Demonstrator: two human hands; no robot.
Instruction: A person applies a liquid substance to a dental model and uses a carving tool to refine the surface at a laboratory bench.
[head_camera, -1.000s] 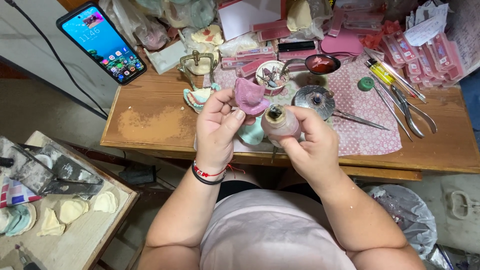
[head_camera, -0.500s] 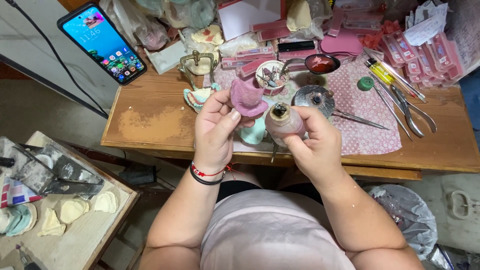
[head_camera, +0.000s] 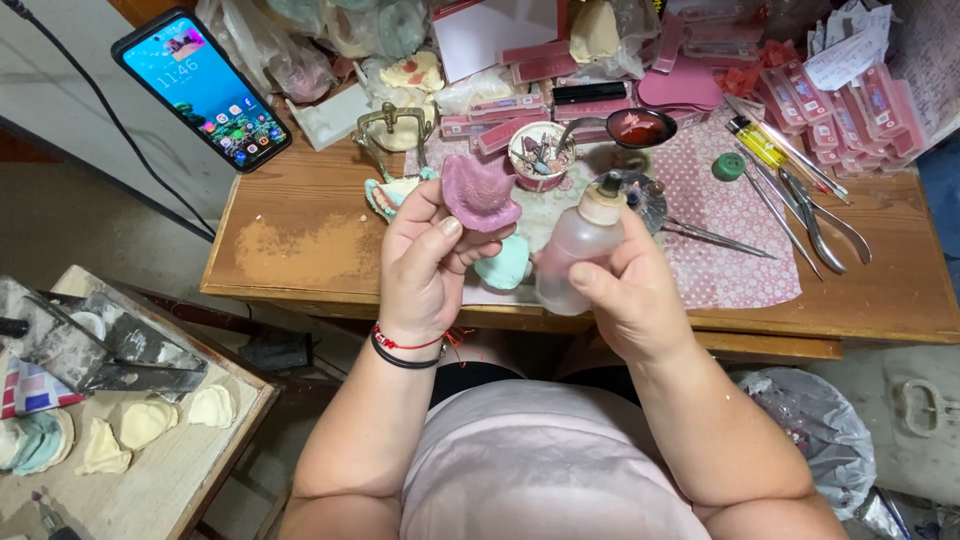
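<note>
Fingers of my left hand (head_camera: 425, 262) pinch the pink wax denture plate (head_camera: 478, 193) by its near edge, thumb on top, holding it up over the near edge of the wooden surface (head_camera: 300, 250), just above a pale green plaster cast (head_camera: 505, 265). My right hand (head_camera: 625, 295) has its fingers wrapped around a small translucent squeeze bottle (head_camera: 578, 245), gripping its body. As I judge it, the work is at the point of bringing liquid from the bottle to the plate: both are lifted, close beside each other, not touching. The next move calls for tipping the nozzle leftward over the plate and squeezing gently, keeping the plate level so nothing runs off. The bottle's long axis runs from near-left to far-right, its cream cap (head_camera: 604, 203) pointing far and slightly right, away from the plate. The plate lies roughly flat with its broad side up, its arch curving toward the far side. Beyond them a small cup of burs (head_camera: 538, 152) and pliers (head_camera: 812, 215) rest on the patterned cloth (head_camera: 735, 265).
</note>
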